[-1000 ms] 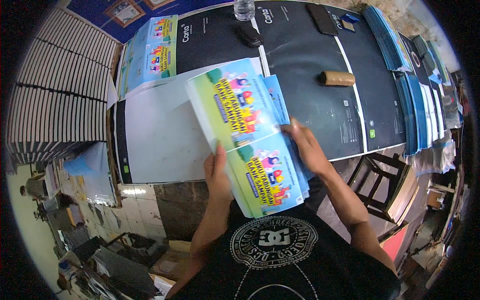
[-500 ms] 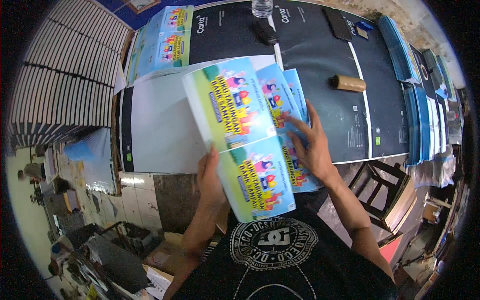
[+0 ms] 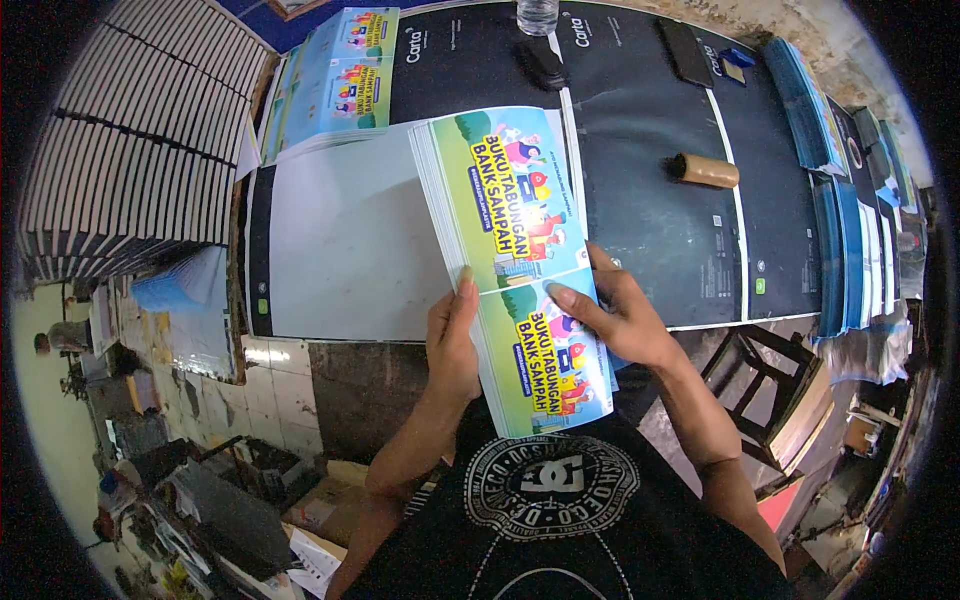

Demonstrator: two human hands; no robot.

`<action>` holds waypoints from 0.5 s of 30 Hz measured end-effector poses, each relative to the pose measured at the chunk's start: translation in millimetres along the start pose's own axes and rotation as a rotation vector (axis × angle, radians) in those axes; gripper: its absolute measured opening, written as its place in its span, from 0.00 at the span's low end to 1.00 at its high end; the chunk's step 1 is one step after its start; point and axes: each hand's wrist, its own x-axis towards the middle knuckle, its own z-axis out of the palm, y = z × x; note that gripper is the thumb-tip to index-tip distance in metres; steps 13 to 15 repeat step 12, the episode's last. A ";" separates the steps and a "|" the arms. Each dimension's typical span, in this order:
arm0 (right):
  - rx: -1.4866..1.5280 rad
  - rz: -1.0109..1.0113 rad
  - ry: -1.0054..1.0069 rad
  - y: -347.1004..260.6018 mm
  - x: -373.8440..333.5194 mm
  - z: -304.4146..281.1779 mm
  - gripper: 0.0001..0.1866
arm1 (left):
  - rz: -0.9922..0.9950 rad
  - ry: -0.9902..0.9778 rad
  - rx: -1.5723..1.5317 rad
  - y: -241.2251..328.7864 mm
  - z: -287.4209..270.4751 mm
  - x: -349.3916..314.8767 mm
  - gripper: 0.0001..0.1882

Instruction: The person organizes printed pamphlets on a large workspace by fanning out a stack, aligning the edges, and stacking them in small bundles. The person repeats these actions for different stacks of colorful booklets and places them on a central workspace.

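Observation:
Between my hands is a stack of printed cover sheets [image 3: 510, 210], coloured green, yellow and light blue, each bearing two copies of one cartoon design. It is held above the table's near edge, tilted a little. My left hand [image 3: 452, 335] grips the left edge, thumb on top and fingers underneath. My right hand [image 3: 625, 315] clasps the right edge, its thumb lying across the printed face near the middle fold line. A sliver of another blue sheet shows below my right hand. The sheets' undersides are hidden.
A pile of matching sheets [image 3: 335, 90] lies at the table's far left. On the black tabletop [image 3: 650, 240] are a brown tape roll [image 3: 706, 170], a dark flat case [image 3: 683, 52] and a clear bottle [image 3: 538, 15]. Book stacks [image 3: 130, 150] rise at left, blue stacks [image 3: 840, 255] at right; a wooden stool [image 3: 775, 395] stands below.
The fanned-out sheets have come together into one neater stack, turned slightly more upright and shifted right. My right hand has gone from spread fingers over the sheets to gripping their right edge.

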 end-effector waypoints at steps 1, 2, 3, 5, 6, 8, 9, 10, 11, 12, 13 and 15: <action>-0.030 -0.026 -0.008 2.0 0.9 -0.2 0.45 | 0.001 0.002 0.002 0.3 -0.9 -0.3 0.28; 0.000 -0.006 -0.032 0.4 1.2 -0.5 0.41 | 0.009 0.006 0.002 0.6 -2.0 -0.4 0.27; 0.015 0.007 -0.042 -3.1 0.4 -0.3 0.40 | 0.014 0.008 0.001 0.4 -3.2 -0.4 0.26; 0.149 0.075 -0.042 -13.9 0.2 1.4 0.35 | 0.018 0.055 0.051 1.9 -7.0 -0.4 0.25; 0.266 0.131 -0.032 -18.0 0.0 1.6 0.33 | 0.025 0.102 0.100 3.5 -8.6 -0.3 0.24; 0.272 0.222 -0.063 -16.2 1.0 -5.6 0.32 | 0.021 0.149 0.084 5.3 -17.6 -2.7 0.24; 0.278 0.311 -0.098 -15.0 2.1 -11.7 0.32 | 0.020 0.199 0.070 6.3 -23.5 -4.9 0.23; 0.280 0.312 -0.090 -4.4 2.8 -17.1 0.32 | 0.014 0.192 0.071 6.5 -29.7 -5.8 0.23; 0.098 0.260 -0.034 18.9 5.4 -21.0 0.36 | 0.084 0.228 0.048 7.0 -37.2 -6.9 0.24; -0.081 0.207 0.027 46.9 8.5 -24.3 0.41 | 0.153 0.259 0.029 10.1 -45.2 -7.6 0.26; -0.081 0.207 0.027 46.9 8.5 -24.3 0.41 | 0.153 0.259 0.029 10.1 -45.2 -7.6 0.26; -0.081 0.207 0.027 46.9 8.5 -24.3 0.41 | 0.153 0.259 0.029 10.1 -45.2 -7.6 0.26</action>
